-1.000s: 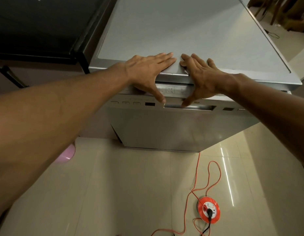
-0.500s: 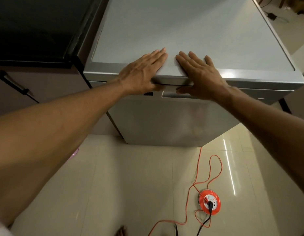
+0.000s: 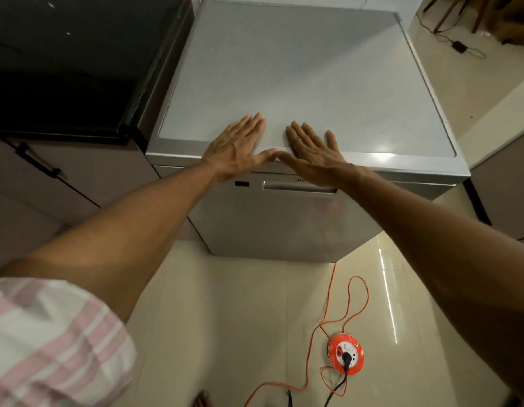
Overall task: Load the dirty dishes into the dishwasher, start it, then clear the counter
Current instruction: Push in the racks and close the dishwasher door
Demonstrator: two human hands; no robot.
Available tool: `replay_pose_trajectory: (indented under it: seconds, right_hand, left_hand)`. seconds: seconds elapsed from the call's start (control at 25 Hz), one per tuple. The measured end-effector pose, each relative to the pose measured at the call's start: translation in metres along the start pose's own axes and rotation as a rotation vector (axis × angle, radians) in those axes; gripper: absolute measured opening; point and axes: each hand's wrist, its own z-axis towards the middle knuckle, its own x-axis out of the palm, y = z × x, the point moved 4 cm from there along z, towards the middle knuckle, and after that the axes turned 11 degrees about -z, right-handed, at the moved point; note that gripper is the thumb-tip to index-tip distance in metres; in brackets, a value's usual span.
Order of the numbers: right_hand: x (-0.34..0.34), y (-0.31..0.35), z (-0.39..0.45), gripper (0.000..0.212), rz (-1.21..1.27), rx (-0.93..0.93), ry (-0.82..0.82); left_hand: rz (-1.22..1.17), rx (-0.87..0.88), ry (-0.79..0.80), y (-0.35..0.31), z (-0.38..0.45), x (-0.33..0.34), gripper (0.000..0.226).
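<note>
Dishwasher [image 3: 284, 224]: brushed silver metal front with a soft, blurred sheen; its top panel [image 3: 299, 71] is a paler grey, smooth and matt, edged by a shinier metallic rim that catches a light spot near the right corner. Door handle recess [image 3: 299, 187] looks like polished metal. Counter [image 3: 63, 60] at left: black, glossy, stone-like, with pale specks. Cabinet fronts [image 3: 78, 183] below it: smooth, matt mauve-brown. Floor tiles [image 3: 225, 318]: cream, glazed, highly reflective. Cord reel [image 3: 346, 354]: glossy orange plastic. Sleeve [image 3: 49, 342]: woven cloth, pink-and-white check, matt.
</note>
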Motion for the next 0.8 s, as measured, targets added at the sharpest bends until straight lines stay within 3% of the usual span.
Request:
replay_pose_trajectory:
  seconds: [0.16, 0.8]
  right_hand:
    - [0.003, -0.002, -0.001, 0.066, 0.006, 0.002, -0.041]
    - [-0.024, 0.013, -0.006, 0.062, 0.068, 0.114, 0.05]
  left_hand:
    - [0.001, -0.003, -0.007, -0.001, 0.0, 0.0, 0.083]
    - [-0.102, 0.007, 0.047, -0.006, -0.006, -0.012, 0.084]
